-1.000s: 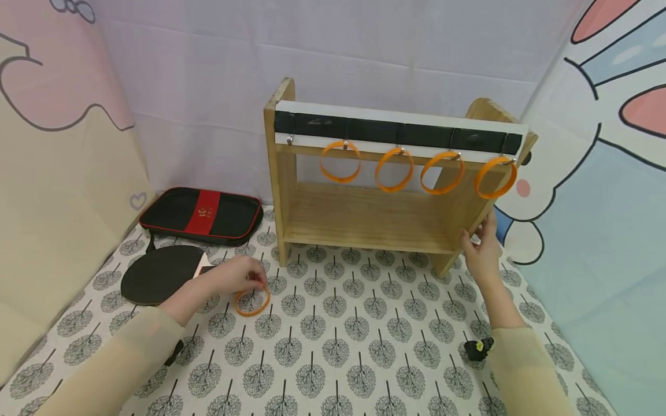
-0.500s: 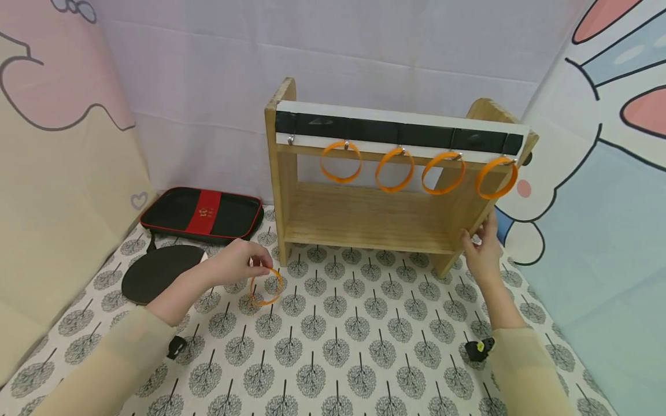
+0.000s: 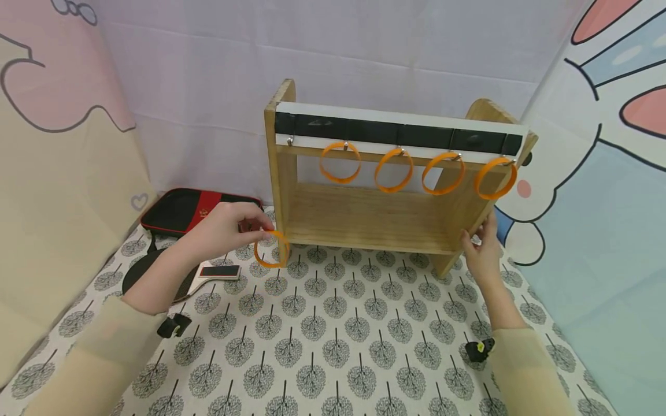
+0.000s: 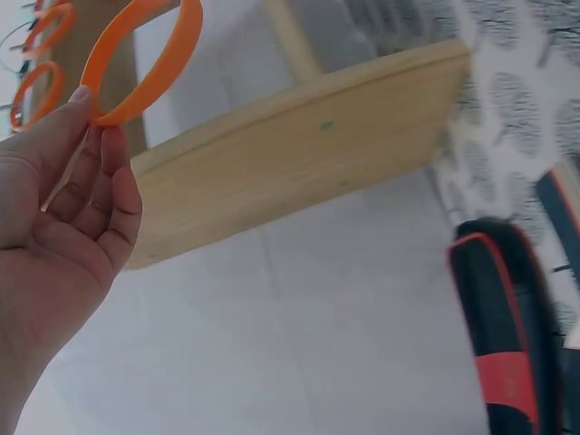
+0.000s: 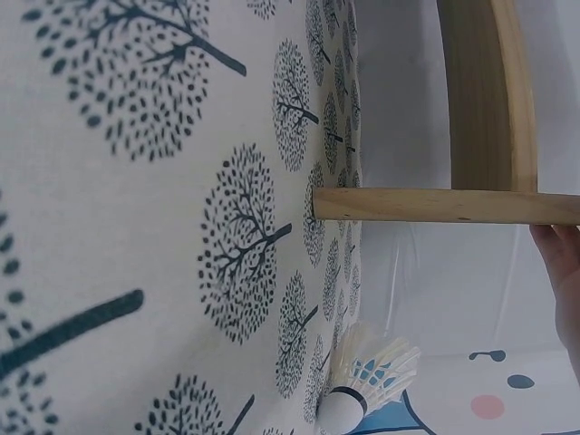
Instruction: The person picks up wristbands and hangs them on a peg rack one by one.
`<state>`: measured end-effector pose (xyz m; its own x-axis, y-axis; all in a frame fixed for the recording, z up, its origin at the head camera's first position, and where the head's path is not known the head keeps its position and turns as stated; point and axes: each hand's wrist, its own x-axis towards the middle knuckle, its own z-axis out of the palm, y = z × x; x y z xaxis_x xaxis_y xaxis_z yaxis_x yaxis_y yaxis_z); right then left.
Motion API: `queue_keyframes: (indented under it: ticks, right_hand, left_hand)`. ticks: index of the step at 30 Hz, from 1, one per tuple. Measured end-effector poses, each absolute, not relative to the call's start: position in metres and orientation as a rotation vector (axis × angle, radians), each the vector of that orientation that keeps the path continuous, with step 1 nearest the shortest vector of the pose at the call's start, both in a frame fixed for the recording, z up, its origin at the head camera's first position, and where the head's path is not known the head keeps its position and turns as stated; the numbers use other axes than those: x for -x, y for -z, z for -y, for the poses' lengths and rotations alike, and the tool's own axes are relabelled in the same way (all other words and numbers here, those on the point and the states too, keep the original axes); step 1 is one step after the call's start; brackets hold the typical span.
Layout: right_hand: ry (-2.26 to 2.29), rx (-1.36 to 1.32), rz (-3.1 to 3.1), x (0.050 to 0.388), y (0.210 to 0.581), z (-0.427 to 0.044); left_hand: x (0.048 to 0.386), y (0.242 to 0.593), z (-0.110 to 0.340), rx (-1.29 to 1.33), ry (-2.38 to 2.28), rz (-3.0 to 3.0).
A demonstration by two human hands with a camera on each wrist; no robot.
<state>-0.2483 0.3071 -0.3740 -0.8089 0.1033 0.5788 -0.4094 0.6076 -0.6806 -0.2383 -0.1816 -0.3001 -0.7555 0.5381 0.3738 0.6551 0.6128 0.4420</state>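
Note:
My left hand (image 3: 226, 231) pinches an orange ring (image 3: 269, 266) between thumb and fingertips, raised off the cloth in front of the wooden rack's left leg. In the left wrist view the same ring (image 4: 186, 45) stands above the fingertips, beside the rack's side panel (image 4: 299, 145). Across the top of the wooden rack (image 3: 364, 216) runs a black and white strip with metal hooks. Several orange rings (image 3: 395, 189) hang there; the leftmost hook (image 3: 290, 140) is bare. My right hand (image 3: 483, 254) holds the rack's right side panel by its front edge.
A table tennis bat with a black face (image 3: 151, 268) and pale handle (image 3: 221, 272) lies at left, partly behind my left arm. Behind it is a black case (image 3: 171, 208) with a red band. A shuttlecock (image 5: 362, 381) lies beyond the rack's side panel in the right wrist view.
My left hand has lifted the orange ring from the cloth, upward and slightly right towards the rack's left side. The right hand and the rack have stayed in place.

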Motion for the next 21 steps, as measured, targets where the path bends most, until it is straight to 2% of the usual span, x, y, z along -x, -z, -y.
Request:
queue_keyframes:
  ticks: [10, 21]
  right_hand:
    - [-1.146, -0.237, 2.253, 0.248, 0.372, -0.307]
    - [-1.134, -0.225, 2.253, 0.249, 0.373, -0.308]
  left_hand:
    - [0.238, 0.248, 0.167, 0.953, 0.895, 2.409]
    - [0.241, 0.199, 0.152, 0.665, 1.072, 2.277]
